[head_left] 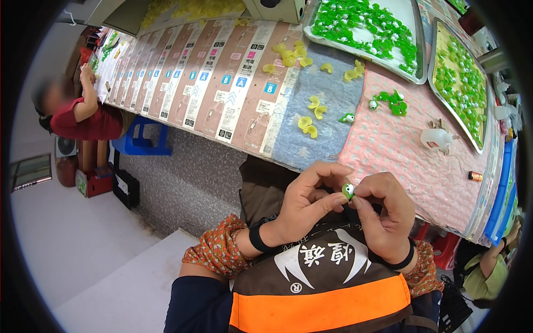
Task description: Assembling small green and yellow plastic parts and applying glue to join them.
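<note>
A small green figure with a white, dark-dotted eye [348, 191] is pinched between both hands over my lap, just off the table's front edge. My left hand [305, 202] grips it by thumb and fingertips from the left. From the right, the thumb and index finger of my right hand [388, 211] close on its other side. Beyond them, a green piece with a white part [348, 117] lies on the blue cloth [327, 94], near translucent yellow curved pieces [307, 125]. A little cluster of green pieces [395, 102] rests on the pink cloth [411, 150].
Two metal trays [425, 61] [482, 145] with many green pieces stand at the back right. A small white bottle [436, 137] and a small orange-black cylinder [475, 176] sit on the right. Another person [89, 114] works at the far left, beside a blue stool [141, 139].
</note>
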The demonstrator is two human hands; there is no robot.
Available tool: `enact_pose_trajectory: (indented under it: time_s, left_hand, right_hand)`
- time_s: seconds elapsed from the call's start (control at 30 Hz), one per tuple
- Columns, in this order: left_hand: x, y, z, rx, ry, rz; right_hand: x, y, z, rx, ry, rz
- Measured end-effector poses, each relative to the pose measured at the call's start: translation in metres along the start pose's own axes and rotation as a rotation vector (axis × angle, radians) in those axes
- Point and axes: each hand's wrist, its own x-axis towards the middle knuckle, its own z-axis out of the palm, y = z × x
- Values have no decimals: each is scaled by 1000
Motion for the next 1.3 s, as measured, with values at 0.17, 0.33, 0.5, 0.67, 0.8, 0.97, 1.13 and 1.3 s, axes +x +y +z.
enact_pose_trajectory:
  time_s: [0.17,0.33,0.5,0.67,0.8,0.97,1.13,1.3]
  left_hand:
    - [0,-3,0,29,26,82]
    - [-2,-2,1,57,39,10]
    - [-3,0,0,23,61,-56]
    - [-3,-2,-9,41,-36,-52]
    - [-2,-5,-12,35,-66,-33]
    - [0,-4,-12,16,-106,-33]
    - [0,-7,-13,-10,-111,-37]
    - [0,-9,-13,-14,-103,-33]
  right_hand:
    - [-3,1,-1,172,0,163]
    - [-4,0,1,252,34,220]
    - [1,3,-2,-30,-14,-46]
    - [3,3,0,-114,-12,-171]
    - [1,8,3,-147,-1,-241]
    - [0,8,3,-157,3,-260]
    - [-1,10,5,-152,12,-264]
    - [1,10,6,-154,-3,-261]
